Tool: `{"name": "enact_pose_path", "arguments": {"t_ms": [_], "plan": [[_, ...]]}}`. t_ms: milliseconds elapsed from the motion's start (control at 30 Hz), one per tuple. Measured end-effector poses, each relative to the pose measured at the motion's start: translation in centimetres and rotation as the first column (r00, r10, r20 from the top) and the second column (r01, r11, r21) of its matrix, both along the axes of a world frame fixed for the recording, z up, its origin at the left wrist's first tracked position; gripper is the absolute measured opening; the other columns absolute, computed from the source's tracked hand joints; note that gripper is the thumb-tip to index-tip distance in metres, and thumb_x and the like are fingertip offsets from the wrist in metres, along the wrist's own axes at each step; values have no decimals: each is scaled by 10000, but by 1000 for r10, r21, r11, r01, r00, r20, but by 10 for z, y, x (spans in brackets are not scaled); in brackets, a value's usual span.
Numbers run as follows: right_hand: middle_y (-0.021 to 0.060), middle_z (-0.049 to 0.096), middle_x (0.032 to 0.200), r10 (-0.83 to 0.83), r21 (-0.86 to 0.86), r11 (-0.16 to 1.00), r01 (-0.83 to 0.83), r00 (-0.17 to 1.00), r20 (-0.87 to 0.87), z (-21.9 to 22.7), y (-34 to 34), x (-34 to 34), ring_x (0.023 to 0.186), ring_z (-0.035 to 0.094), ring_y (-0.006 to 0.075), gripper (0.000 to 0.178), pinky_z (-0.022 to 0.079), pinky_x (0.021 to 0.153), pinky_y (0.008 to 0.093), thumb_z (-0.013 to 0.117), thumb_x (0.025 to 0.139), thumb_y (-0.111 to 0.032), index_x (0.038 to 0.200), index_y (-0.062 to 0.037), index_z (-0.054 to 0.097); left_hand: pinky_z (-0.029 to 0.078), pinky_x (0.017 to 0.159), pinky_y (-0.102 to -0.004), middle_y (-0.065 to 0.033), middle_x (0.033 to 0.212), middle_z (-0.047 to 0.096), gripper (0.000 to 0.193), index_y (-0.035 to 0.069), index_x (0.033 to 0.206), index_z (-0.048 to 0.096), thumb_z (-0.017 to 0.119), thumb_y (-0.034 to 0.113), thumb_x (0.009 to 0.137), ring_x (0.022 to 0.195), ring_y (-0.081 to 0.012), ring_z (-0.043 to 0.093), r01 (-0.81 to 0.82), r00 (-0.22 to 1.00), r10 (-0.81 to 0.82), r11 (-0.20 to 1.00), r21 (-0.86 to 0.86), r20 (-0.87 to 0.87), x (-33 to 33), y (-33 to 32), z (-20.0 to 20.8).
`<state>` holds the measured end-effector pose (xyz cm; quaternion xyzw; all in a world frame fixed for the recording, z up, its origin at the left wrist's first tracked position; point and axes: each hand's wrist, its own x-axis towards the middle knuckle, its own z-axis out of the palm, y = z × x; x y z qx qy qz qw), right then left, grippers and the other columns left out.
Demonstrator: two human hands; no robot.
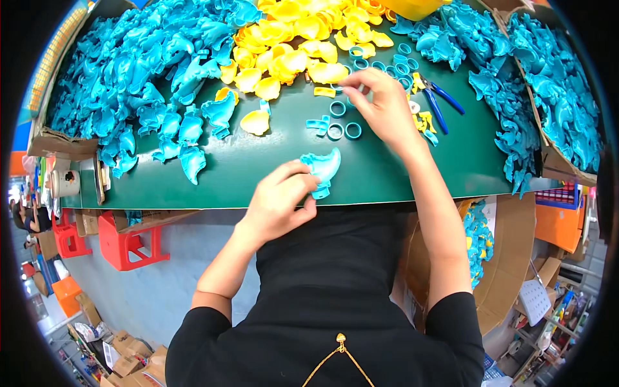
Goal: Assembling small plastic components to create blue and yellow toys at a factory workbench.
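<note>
A light blue curved plastic piece [327, 166] with a pointed tip is pinched between the thumb and fingers of my left hand [281, 198], just above the table's near edge. Farther off to the right, my right hand [382, 106] reaches over the small parts with thumb and forefinger close together. Whatever may be between those fingertips is too small to make out. By them lie a yellow rectangular piece [324, 92] and several blue rings, one of them a ring [337, 108] below the fingertips. A small blue clip-like part [318, 126] and a yellow shell [255, 122] rest between my hands.
A big heap of blue curved pieces [148, 58] fills the left of the green table [258, 174]. Yellow shells [284, 61] pile up at the back middle. Blue-handled pliers [440, 106] lie right. More blue pieces fill a cardboard box [548, 84]. Red stools [132, 248] stand below left.
</note>
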<state>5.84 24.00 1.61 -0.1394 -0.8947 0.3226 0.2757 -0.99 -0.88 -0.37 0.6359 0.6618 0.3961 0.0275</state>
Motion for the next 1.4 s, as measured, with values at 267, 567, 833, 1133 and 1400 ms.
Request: {"name": "enact_pose_path", "arguments": {"t_ms": [267, 567, 833, 1133, 1400], "plan": [[67, 675, 866, -282, 538, 816, 212, 958, 50, -25, -17, -79, 925, 615, 283, 209, 532, 770, 439, 807, 733, -275, 800, -87, 742, 530, 900, -400, -78, 952, 632, 372, 27, 1026, 658, 794, 39, 679, 966, -298, 608, -108, 991, 101, 990, -88, -85, 12, 13, 4], [49, 703, 877, -149, -46, 988, 150, 989, 23, 8, -28, -8, 766, 650, 159, 98, 512, 647, 293, 693, 917, -146, 955, -56, 690, 500, 990, -501, -73, 1033, 667, 229, 44, 946, 674, 698, 48, 719, 1139, -313, 574, -218, 941, 194, 974, -58, -276, 25, -11, -1], [108, 726, 888, 38, -907, 405, 120, 988, 147, -6, -91, 134, 789, 674, 122, 167, 540, 663, 240, 672, 930, -58, 1060, 45, 697, 470, 1027, -564, -104, 1064, 676, 241, 39, 963, 700, 758, 83, 733, 1235, -387, 568, -11, 967, 26, 998, 62, -255, 40, 4, -27], [139, 736, 854, -146, -931, 308, 194, 977, 155, -20, -103, 140, 689, 702, 149, 81, 561, 628, 247, 711, 910, -57, 905, 14, 671, 595, 927, -497, -92, 1052, 679, 190, 34, 926, 697, 737, 38, 741, 1202, -376, 596, 129, 930, -86, 987, 100, -358, 34, 11, -28], [126, 727, 823, -122, -970, 183, 158, 983, 137, -19, -105, 141, 673, 700, 149, 121, 555, 602, 239, 719, 919, -101, 901, 7, 667, 562, 978, -471, -88, 1008, 653, 122, 41, 870, 678, 711, 73, 757, 1275, -351, 553, 129, 922, -74, 984, 121, -379, 34, 11, -32]]}}
